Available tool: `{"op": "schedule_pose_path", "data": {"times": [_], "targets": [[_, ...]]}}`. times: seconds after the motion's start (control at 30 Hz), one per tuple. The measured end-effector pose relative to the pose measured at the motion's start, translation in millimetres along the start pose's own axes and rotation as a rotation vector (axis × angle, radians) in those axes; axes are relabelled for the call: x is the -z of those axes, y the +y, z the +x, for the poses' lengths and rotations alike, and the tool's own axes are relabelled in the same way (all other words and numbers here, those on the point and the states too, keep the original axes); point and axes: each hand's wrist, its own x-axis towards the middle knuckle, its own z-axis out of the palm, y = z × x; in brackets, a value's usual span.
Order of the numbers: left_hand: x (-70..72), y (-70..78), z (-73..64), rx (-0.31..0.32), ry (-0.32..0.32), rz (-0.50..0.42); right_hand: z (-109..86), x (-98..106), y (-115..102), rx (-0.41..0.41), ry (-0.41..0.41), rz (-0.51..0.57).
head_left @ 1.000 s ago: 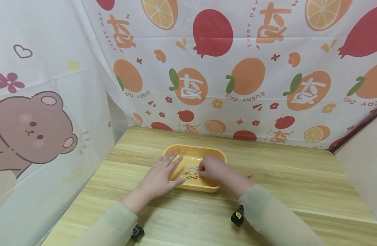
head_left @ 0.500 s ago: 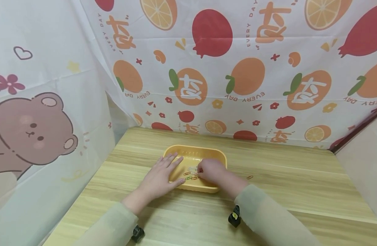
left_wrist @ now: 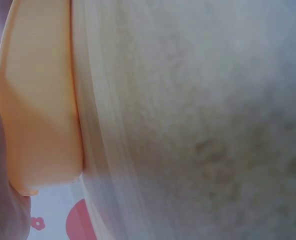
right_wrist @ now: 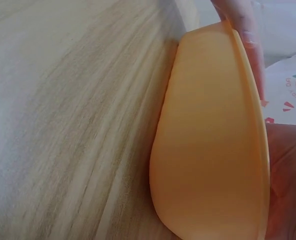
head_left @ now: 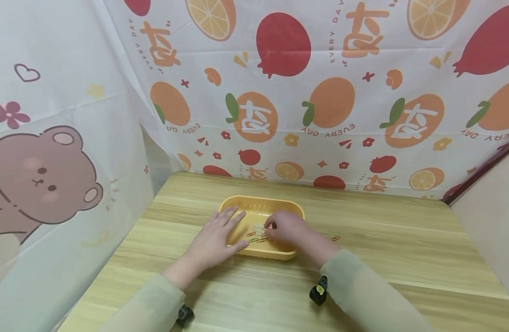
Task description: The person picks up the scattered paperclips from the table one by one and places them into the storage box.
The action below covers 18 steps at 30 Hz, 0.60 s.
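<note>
A shallow yellow plastic tray [head_left: 258, 253] stands on the wooden table, and several coloured paper clips [head_left: 253, 240] lie in its middle. My left hand [head_left: 214, 237] rests across the tray's left end with its fingers spread, thumb over the near rim. My right hand [head_left: 289, 226] reaches in over the right side. Its fingers are curled and pinch at a paper clip in the small pile; the fingertips partly hide it. The wrist views mostly show the tray's outer wall [right_wrist: 208, 125], with part of my right hand [right_wrist: 288, 185] beyond the rim.
One orange-red paper clip [head_left: 336, 238] lies on the table [head_left: 383, 258] to the right of the tray. A fruit-print cloth [head_left: 291, 110] hangs behind the table, and a bear-print cloth [head_left: 50, 180] hangs at the left.
My right hand stays over the clips, shifting only slightly while its fingertips work among them. The left hand keeps its place on the tray.
</note>
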Motion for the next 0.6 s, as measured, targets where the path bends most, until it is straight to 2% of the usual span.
{"op": "schedule_pose_path", "data": {"times": [0.17, 0.4, 0.6], "targets": [[-0.1, -0.3, 1.3, -0.005, -0.007, 0.018, -4.0, 6.3, 1.1, -0.006, 0.045, 0.041], [0.4, -0.6, 2.8, 0.003, -0.016, 0.022, -13.4, 17.4, 3.9, -0.035, 0.168, 0.106], [1.0, -0.9, 3.6, -0.001, -0.027, 0.030, -23.9, 24.0, 11.7, -0.080, 0.257, 0.206]]}}
